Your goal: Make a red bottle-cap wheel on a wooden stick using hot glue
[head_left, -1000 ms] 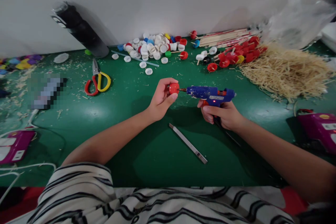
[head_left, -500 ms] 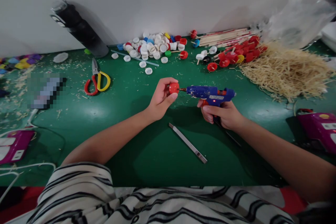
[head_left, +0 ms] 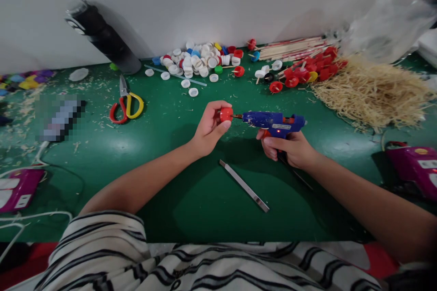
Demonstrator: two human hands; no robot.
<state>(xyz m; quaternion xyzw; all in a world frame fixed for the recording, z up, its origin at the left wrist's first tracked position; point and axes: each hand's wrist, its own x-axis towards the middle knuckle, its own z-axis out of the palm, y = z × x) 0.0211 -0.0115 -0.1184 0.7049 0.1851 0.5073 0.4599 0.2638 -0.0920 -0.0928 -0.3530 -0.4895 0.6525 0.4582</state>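
Between the fingers and thumb of my left hand is a red bottle cap, held above the table. My right hand is wrapped round the handle of a blue hot glue gun, whose small indicator light glows red. The gun lies level and its nozzle points left, with the tip at the cap's right face. Whether any glue is coming out is too small to see. On the green table below both hands lies a slim silver utility knife.
Behind the hands are a pile of bottle caps, red caps on sticks, wooden sticks and straw-like shreds. Leftward are scissors, a black bottle and a phone. A purple power strip sits right.
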